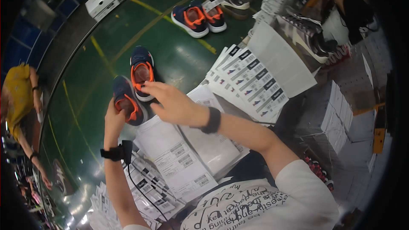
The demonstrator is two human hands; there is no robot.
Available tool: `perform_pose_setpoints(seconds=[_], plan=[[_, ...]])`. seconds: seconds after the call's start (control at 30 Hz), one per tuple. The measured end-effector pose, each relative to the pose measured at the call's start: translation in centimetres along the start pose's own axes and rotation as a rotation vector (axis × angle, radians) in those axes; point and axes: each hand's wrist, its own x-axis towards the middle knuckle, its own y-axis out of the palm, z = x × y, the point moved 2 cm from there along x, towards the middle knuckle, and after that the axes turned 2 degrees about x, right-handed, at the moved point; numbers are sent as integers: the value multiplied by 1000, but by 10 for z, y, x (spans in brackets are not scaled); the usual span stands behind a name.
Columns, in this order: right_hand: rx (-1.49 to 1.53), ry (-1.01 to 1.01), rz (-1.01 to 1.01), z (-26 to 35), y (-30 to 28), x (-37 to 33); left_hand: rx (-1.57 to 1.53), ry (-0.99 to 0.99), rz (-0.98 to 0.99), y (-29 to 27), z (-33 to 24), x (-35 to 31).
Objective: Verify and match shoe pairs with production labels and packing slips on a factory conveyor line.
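Two navy sneakers with orange linings rest side by side on the green table, toes pointing away. My left hand (114, 121) is closed on the heel end of the left sneaker (124, 88), with some fingers hidden behind it. Over the heel of the right sneaker (140, 61) reaches my right hand (177, 105). Its fingers are stretched out, the thumb apart, fingertips at the heel collar; whether they touch it I cannot tell. Right below the hands lie white printed sheets (172, 155) and a stack in clear plastic (208, 145).
Another navy and orange pair (191, 19) stands farther back, with grey sneakers (230, 2) beyond. Fanned labels (251, 81) lie to the right, near stacked white boxes (326, 110). A white box (101, 2) sits far left. A co-worker in yellow (19, 93) reaches in at left.
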Motion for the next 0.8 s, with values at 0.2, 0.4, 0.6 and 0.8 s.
perform_pose_setpoints(seconds=[0.2, 0.4, 0.6, 0.8], plan=[[-924, 138, -982, 30, -203, -164, 332, 391, -201, -25, -89, -72], [-717, 704, -973, -1, -266, -218, 122, 745, 151, 39, -208, -120], [-798, 258, 28, 6, -209, -218, 9, 975, 233, 144, -251, -152], [-539, 338, -166, -19, -216, -209, 510, 1161, 398, 205, -224, -163]])
